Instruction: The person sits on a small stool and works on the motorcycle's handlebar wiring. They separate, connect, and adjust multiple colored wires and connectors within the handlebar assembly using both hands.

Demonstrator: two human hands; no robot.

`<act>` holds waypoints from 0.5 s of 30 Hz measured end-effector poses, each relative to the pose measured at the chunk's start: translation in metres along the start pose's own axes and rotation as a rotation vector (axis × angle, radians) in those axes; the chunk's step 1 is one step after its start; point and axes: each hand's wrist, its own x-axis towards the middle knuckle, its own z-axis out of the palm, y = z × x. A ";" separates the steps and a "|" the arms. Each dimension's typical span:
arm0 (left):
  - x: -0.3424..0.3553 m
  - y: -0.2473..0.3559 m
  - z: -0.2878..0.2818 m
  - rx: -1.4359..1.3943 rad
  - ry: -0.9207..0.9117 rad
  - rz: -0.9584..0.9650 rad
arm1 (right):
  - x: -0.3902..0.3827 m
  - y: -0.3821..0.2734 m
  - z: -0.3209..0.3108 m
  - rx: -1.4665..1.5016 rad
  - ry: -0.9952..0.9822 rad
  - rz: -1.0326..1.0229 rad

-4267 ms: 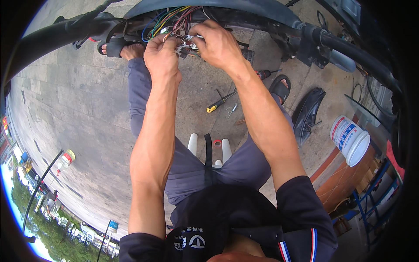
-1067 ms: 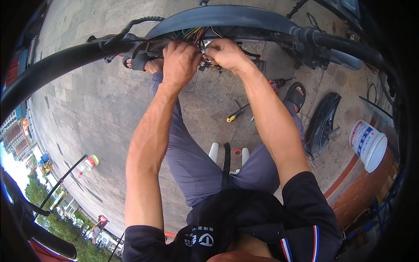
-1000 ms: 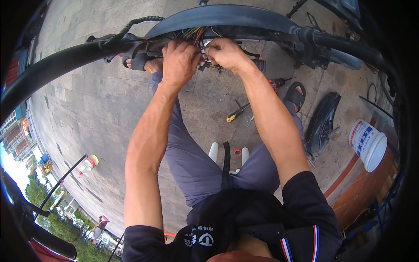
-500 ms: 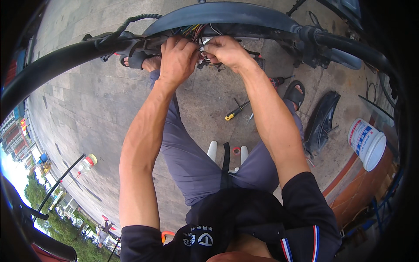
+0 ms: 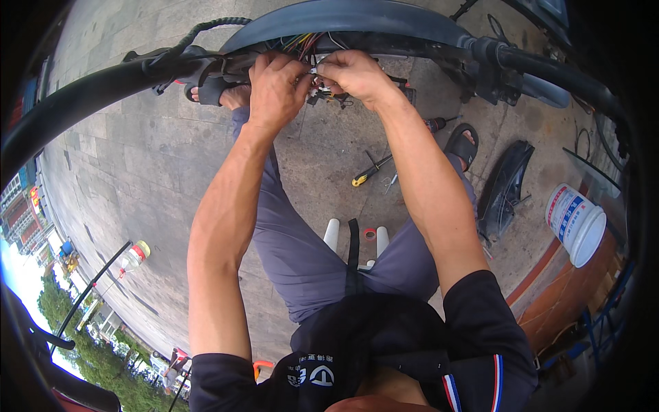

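My two hands meet at the black tubular frame point(image 5: 89, 96), below a curved blue-grey panel point(image 5: 343, 19). A small white wire connector point(image 5: 314, 71) shows between my fingertips. My right hand point(image 5: 355, 77) pinches it from the right side. Closed from the other side, my left hand point(image 5: 276, 89) has bent fingers at the same connector; its fingertips are partly hidden. Several coloured wires point(image 5: 302, 45) run down from under the panel to my hands. Just below my fingers hangs a cluster of white and black plugs point(image 5: 326, 94).
On the paving lie a yellow-handled screwdriver point(image 5: 367, 175), a power drill point(image 5: 436, 124) and a black curved cover point(image 5: 504, 189). A white bucket point(image 5: 576, 226) stands at the right. Between my legs are a red tape roll point(image 5: 371, 234) and white legs of what may be a stool point(image 5: 332, 233).
My hands have shifted slightly, and the white connector now shows more plainly between the fingertips. The right hand has moved a little up and left.
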 end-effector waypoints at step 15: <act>0.000 -0.005 0.002 0.021 -0.053 0.031 | 0.005 0.004 0.009 -0.227 0.109 -0.107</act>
